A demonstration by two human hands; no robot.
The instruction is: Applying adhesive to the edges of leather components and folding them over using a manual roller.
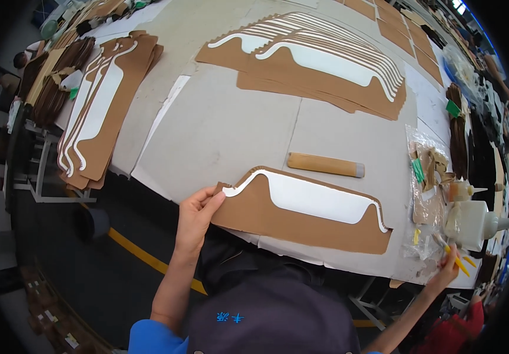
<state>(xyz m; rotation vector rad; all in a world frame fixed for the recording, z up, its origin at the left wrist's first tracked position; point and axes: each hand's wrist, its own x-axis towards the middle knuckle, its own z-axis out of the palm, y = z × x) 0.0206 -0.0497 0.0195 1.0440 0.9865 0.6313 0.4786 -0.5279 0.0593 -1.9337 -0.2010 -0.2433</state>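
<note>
A flat brown panel lies along the near edge of the table, with a white shaped piece on its upper side. My left hand pinches the panel's left end, thumb on top. Far to the right, at the table's near corner, my right hand is closed around the yellow handles of a pair of scissors. Their blades point away from me, over a clear plastic bag. Just beyond the panel rests a tan bar with a grey end.
Similar brown-and-white panels are fanned out in a stack at the far side, others in a pile at left. White squeeze bottles lie beside the plastic bag at right. Dark strips hang over the right side.
</note>
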